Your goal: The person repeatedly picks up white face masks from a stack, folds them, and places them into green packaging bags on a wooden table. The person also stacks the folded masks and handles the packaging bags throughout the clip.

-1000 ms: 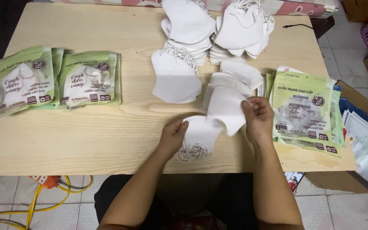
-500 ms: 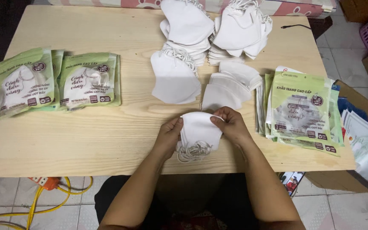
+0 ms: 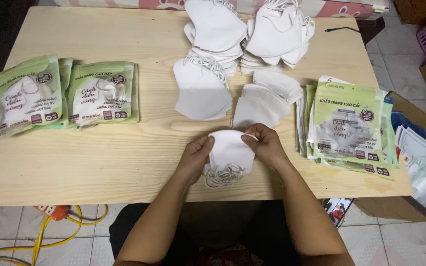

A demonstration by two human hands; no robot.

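A folded white face mask (image 3: 230, 149) lies near the table's front edge, its ear loops bunched below it. My left hand (image 3: 196, 155) grips its left side and my right hand (image 3: 265, 144) pinches its top right corner. Just behind sits a small fanned stack of white masks (image 3: 265, 101). A single larger mask (image 3: 200, 91) lies left of that stack. Two tall piles of white masks (image 3: 247, 32) stand at the table's far edge.
Green printed pouches with masks inside (image 3: 65, 93) lie at the left. A stack of flat green pouches (image 3: 348, 125) sits at the right edge. A cardboard box with packets (image 3: 422, 157) stands on the floor right; yellow cable (image 3: 50, 231) lies below. The wooden table (image 3: 99, 162) carries all.
My right hand left the fanned stack with a mask and came down to the front edge. Both hands now hold that mask together over the one lying there.
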